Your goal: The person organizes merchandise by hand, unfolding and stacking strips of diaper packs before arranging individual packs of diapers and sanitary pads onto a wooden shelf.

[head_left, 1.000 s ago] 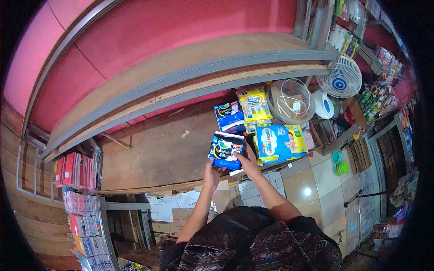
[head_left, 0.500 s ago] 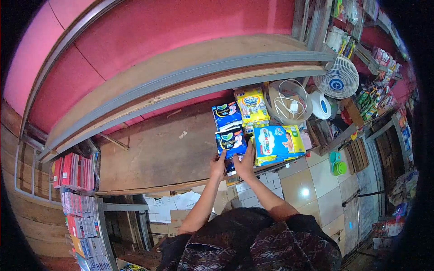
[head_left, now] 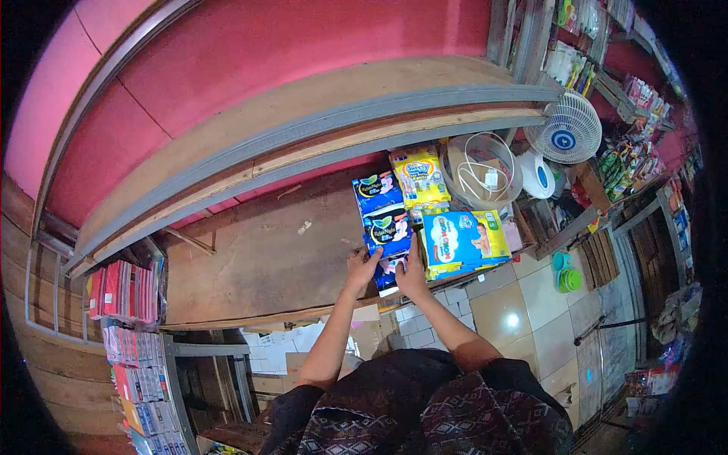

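Note:
A blue pack of sanitary pads (head_left: 389, 230) lies at the right end of the wooden shelf, between my two hands. My left hand (head_left: 362, 269) is at its lower left corner, with the thumb on the pack's near edge. Along its right side my right hand (head_left: 410, 276) grips the pack, fingers pointing away from me. Another blue pad pack (head_left: 378, 195) sits just behind it. A third blue pack (head_left: 387, 278) shows partly under and between my hands. Right of my right hand is a stack of blue and yellow diaper packs (head_left: 464, 239).
A yellow diaper pack (head_left: 420, 178) stands behind, beside a clear round tub (head_left: 481, 173) holding a white cable. A white fan (head_left: 565, 133) is at the right. An upper shelf beam (head_left: 318, 129) crosses above the wooden shelf (head_left: 258, 258). Books (head_left: 125, 290) stand at the left.
The middle blue pad pack has shifted slightly away from me, baring more of the nearest blue pack. My left hand has moved a little left, and its fingers have spread.

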The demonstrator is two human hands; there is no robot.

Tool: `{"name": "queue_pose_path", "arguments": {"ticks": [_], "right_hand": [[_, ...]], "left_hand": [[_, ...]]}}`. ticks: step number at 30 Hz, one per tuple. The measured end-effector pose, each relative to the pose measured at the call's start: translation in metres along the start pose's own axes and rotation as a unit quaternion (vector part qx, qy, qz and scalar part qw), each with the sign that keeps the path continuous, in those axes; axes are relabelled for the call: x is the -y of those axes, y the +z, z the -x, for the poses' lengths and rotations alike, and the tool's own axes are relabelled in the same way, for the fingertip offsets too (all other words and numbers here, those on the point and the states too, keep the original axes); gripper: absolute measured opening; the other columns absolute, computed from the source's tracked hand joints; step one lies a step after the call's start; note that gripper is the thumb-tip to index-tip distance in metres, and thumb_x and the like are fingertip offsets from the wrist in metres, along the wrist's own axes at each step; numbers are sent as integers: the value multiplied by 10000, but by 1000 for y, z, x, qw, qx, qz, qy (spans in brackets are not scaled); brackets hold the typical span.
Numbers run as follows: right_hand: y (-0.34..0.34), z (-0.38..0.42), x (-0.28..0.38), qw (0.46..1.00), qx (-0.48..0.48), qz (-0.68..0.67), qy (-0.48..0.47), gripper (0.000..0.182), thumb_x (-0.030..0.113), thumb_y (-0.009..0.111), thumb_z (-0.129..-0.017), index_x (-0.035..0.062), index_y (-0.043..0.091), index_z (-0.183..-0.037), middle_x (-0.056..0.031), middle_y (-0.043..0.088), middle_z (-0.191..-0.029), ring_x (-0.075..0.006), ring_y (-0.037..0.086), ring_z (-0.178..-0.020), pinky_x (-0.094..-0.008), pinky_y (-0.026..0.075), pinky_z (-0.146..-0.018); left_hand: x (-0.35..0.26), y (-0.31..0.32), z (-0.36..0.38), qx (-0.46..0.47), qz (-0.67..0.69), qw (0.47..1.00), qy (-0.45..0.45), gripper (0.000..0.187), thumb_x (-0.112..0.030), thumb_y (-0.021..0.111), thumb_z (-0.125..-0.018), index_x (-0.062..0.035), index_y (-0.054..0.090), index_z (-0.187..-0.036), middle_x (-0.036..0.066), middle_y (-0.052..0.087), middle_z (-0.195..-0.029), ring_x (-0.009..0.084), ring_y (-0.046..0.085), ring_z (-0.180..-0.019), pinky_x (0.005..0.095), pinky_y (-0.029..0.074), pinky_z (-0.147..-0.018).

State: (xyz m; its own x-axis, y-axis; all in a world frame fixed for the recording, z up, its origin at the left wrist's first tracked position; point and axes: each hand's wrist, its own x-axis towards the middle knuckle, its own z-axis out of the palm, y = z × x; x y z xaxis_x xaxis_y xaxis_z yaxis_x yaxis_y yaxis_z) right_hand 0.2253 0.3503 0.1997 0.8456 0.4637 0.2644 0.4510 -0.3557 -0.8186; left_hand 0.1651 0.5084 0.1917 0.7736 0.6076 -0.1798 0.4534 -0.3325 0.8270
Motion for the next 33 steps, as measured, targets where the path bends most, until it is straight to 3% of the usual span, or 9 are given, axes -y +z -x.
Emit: {"name": "queue_pose_path", "arguments": {"ticks": [4,10,15,17,19,20,23,29,33], "right_hand": [[0,-1,-3,1000,-1,-22,-1,907,-68,545,-794,-7,2,-1517,-310,203,-1516,-438,340,-1353,-432,360,-1083],[-7,20,7,1000,0,-8,21,938,-46,556,-772,-66,-44,-1493,-340,98,-1528,-474,192,-1411,-471,235,-1148],[-15,49,14,997,72,13,21,959,-4,587,-746,-119,-31,-1470,-377,93,-1507,-507,114,-1419,-504,139,-1173],[-13,53,9,997,76,22,19,954,8,591,-745,-119,-15,-1471,-382,100,-1502,-511,123,-1415,-508,147,-1170],[-12,52,7,993,86,79,-3,973,46,637,-736,-115,23,-1472,-363,130,-1503,-504,149,-1410,-514,159,-1169],[-10,52,8,990,98,106,-5,971,57,651,-732,-116,46,-1471,-356,148,-1500,-499,159,-1409,-515,165,-1169],[-17,50,21,971,149,185,-4,945,94,687,-725,-112,130,-1459,-332,203,-1485,-481,203,-1397,-513,191,-1162],[-19,34,29,974,132,184,5,902,139,710,-718,-96,220,-1437,-308,286,-1451,-460,301,-1340,-514,252,-1128],[-12,21,22,975,123,183,18,923,149,712,-710,-86,207,-1446,-307,307,-1446,-459,335,-1313,-516,272,-1114]], "left_hand": [[-16,-4,16,-13,-16,996,90,656,-517,666,-828,39,628,-1173,279,556,-1247,361,565,-1131,421,456,-942],[-17,2,27,-36,53,997,31,796,-503,602,-869,16,381,-1431,315,354,-1452,425,324,-1379,442,269,-1132],[22,31,23,-69,102,991,54,864,-582,396,-957,28,140,-1513,283,181,-1549,377,197,-1449,397,185,-1169],[4,30,32,-13,245,969,37,861,-608,363,-966,17,140,-1514,241,216,-1543,334,237,-1433,389,200,-1165],[-17,24,34,96,510,855,10,845,-628,380,-960,-4,208,-1504,178,322,-1512,283,334,-1390,392,256,-1149],[-5,23,29,165,498,851,-23,850,-624,312,-977,11,154,-1519,222,269,-1525,270,280,-1408,362,224,-1157],[9,26,21,129,411,902,-43,733,-573,430,-975,-56,290,-1476,130,464,-1392,252,461,-1275,375,372,-1068],[38,38,5,-64,12,989,134,580,-407,598,-932,13,489,-1317,187,529,-1290,296,541,-1172,386,412,-1006],[31,33,0,-50,16,993,109,583,-428,594,-920,12,520,-1295,220,517,-1313,334,540,-1197,392,413,-1013]]}}
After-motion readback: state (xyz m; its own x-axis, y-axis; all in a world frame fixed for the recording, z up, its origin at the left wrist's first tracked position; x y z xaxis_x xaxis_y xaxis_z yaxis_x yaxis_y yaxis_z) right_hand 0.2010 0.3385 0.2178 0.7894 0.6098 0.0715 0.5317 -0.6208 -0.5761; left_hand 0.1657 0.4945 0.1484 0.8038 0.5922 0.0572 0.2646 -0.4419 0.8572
